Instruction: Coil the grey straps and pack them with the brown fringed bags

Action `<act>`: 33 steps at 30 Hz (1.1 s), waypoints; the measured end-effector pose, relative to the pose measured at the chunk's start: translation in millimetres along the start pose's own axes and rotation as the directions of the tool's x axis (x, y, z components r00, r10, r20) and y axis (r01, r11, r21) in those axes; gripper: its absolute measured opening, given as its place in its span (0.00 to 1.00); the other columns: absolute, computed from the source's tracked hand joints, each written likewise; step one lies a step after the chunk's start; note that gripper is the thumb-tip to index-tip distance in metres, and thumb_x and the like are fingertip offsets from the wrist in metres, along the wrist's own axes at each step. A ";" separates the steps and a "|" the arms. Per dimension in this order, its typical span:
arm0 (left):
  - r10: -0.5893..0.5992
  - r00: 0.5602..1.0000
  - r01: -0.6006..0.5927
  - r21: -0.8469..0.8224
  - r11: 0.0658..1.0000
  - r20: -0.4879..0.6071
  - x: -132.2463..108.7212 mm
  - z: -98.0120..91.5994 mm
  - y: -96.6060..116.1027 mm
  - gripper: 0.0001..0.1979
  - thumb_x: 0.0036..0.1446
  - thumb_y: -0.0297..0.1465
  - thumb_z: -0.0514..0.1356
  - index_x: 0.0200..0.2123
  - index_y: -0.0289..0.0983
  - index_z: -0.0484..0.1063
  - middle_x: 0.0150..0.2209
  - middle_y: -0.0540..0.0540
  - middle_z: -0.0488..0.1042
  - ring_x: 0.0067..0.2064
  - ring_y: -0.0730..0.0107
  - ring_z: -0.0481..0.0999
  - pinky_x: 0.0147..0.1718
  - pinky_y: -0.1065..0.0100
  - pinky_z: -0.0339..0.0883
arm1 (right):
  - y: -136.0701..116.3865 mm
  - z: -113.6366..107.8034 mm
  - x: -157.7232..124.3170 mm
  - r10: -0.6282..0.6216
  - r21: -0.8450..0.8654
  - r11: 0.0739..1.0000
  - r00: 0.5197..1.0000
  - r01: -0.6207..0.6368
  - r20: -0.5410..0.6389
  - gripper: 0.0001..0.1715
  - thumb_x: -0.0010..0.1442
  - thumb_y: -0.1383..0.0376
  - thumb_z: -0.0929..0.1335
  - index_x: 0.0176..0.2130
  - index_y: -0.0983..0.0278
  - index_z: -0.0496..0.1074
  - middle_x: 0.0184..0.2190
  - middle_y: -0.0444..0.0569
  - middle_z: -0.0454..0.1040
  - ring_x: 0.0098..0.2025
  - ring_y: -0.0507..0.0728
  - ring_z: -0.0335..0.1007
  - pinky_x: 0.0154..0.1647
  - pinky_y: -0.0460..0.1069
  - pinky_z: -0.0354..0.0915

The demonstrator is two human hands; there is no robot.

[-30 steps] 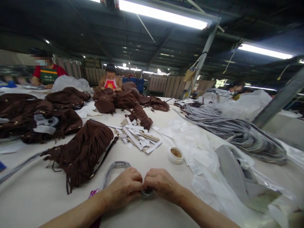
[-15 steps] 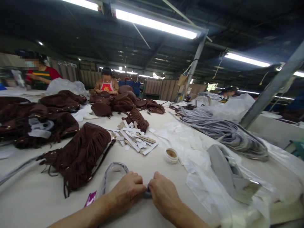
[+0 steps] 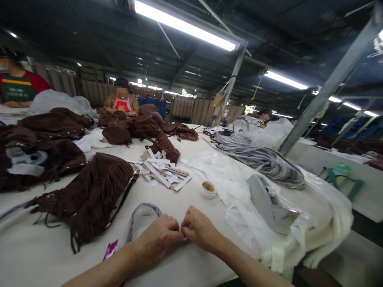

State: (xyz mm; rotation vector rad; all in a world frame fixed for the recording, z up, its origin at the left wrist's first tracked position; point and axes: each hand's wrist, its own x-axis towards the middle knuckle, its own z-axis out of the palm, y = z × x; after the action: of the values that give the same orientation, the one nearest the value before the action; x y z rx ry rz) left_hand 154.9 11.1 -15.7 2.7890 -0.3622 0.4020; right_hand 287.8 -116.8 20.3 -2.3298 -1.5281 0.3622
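A bag factory: fringed suede bags (image 3: 86,195) heaped on long worktable (image 3: 38,255), strip lights (image 3: 185,26).

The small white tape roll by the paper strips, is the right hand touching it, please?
Apart: the head view shows bare table between the tape roll and the right hand.

Brown fringed bag (image 3: 89,195) lies left on the white table (image 3: 36,255), strap toward centre. More brown bags (image 3: 44,139) heaped at far left and far centre. Pile of white and tan paper strips (image 3: 164,173) mid-table, small white tape roll (image 3: 208,189) just right of it. White sheets (image 3: 239,191) spread to the right, grey flat piece (image 3: 261,199) on top. Bundle of grey straps (image 3: 263,159) beyond. Three workers at the far edges. Green stool (image 3: 341,175) at right.
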 end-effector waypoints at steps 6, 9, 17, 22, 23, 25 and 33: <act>-0.166 0.983 0.132 -0.335 0.933 -0.075 -9.3 9.0 -7.4 0.08 0.53 0.18 0.56 0.32 0.37 0.67 0.34 0.50 0.70 0.38 0.70 0.68 0.38 0.71 0.57 | 13.9 -6.1 12.0 -0.372 0.040 0.928 0.915 0.370 0.159 0.10 0.54 0.73 0.67 0.34 0.62 0.77 0.36 0.47 0.68 0.38 0.52 0.66 0.39 0.45 0.60; -0.363 0.931 0.305 -0.461 0.833 -0.040 -7.9 6.4 -8.4 0.12 0.47 0.16 0.58 0.33 0.37 0.66 0.31 0.52 0.69 0.34 0.72 0.67 0.34 0.72 0.57 | 22.4 -5.7 17.7 -0.544 0.005 0.833 0.819 0.553 0.183 0.08 0.53 0.74 0.66 0.30 0.63 0.74 0.35 0.46 0.67 0.36 0.52 0.64 0.36 0.44 0.58; -0.324 0.945 0.313 -0.412 0.856 0.043 7.3 -0.7 -5.1 0.09 0.48 0.18 0.56 0.29 0.37 0.70 0.34 0.49 0.73 0.38 0.69 0.71 0.37 0.72 0.59 | 33.0 -5.7 20.1 -0.692 -0.267 0.639 0.691 0.722 0.212 0.08 0.59 0.71 0.65 0.29 0.64 0.71 0.33 0.45 0.68 0.33 0.52 0.60 0.31 0.46 0.52; -0.368 0.930 0.354 -0.266 0.897 -0.005 9.7 6.3 -0.9 0.07 0.49 0.19 0.57 0.28 0.36 0.70 0.30 0.49 0.71 0.34 0.69 0.70 0.33 0.70 0.57 | 35.3 6.5 12.2 -0.541 -0.216 0.808 0.836 0.548 0.097 0.07 0.63 0.70 0.65 0.34 0.62 0.72 0.30 0.44 0.69 0.28 0.50 0.61 0.27 0.45 0.50; -0.367 0.930 0.350 -0.257 0.901 -0.020 9.3 8.3 0.0 0.07 0.49 0.19 0.57 0.29 0.36 0.70 0.31 0.49 0.71 0.34 0.69 0.70 0.33 0.70 0.57 | 34.7 10.3 8.2 -0.465 -0.198 0.862 0.883 0.467 0.057 0.06 0.62 0.71 0.65 0.35 0.63 0.72 0.31 0.44 0.69 0.29 0.50 0.62 0.27 0.45 0.51; -0.366 0.929 0.344 -0.245 0.906 -0.050 8.5 12.4 1.9 0.09 0.49 0.19 0.57 0.32 0.36 0.71 0.32 0.48 0.72 0.35 0.68 0.70 0.34 0.69 0.58 | 32.3 17.0 -1.9 -0.326 -0.138 0.937 0.945 0.321 -0.018 0.07 0.61 0.73 0.64 0.36 0.64 0.71 0.32 0.46 0.70 0.31 0.52 0.65 0.30 0.45 0.55; -0.393 0.916 0.382 -0.122 0.916 -0.087 15.0 18.5 10.2 0.07 0.53 0.20 0.57 0.32 0.35 0.72 0.32 0.46 0.71 0.35 0.65 0.70 0.33 0.68 0.58 | 10.7 19.6 -21.5 -0.016 0.140 0.990 0.996 0.028 -0.084 0.02 0.57 0.67 0.69 0.34 0.63 0.74 0.37 0.48 0.68 0.39 0.55 0.67 0.40 0.48 0.61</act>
State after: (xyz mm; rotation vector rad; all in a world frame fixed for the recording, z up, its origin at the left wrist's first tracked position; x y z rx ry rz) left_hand 170.3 -7.4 -25.4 2.6356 0.1928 0.4226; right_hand 280.7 -137.9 -1.3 -2.1898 -1.4395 0.3516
